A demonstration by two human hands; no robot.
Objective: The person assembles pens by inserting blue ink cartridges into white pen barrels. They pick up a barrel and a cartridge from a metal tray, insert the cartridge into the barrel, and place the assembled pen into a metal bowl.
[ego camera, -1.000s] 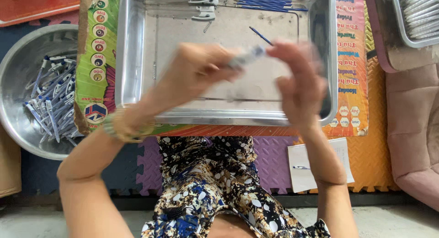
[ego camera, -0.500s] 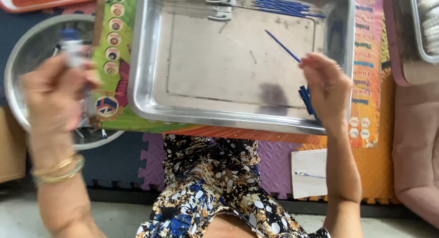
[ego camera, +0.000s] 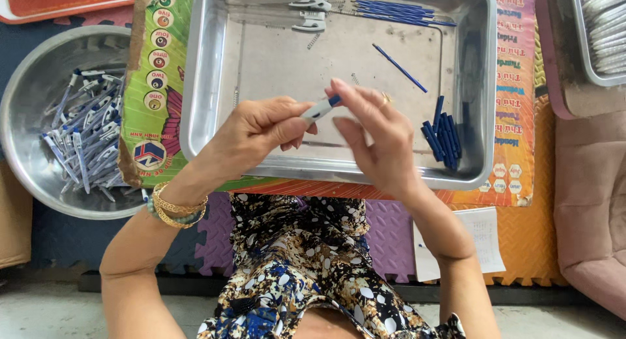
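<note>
White plastic pen barrel with blue tip is being pinched closed between left hand and right hand above the rectangular steel tray; loosened grip could let it be dropped.

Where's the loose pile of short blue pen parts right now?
In the head view, the short blue pen parts lie inside the metal tray, at its right side near the front rim, just right of the right hand.

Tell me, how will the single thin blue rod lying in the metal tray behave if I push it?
The blue rod looks round and slim, so it probably rolls on the smooth tray. It seems light and possibly slightly bendy.
</note>
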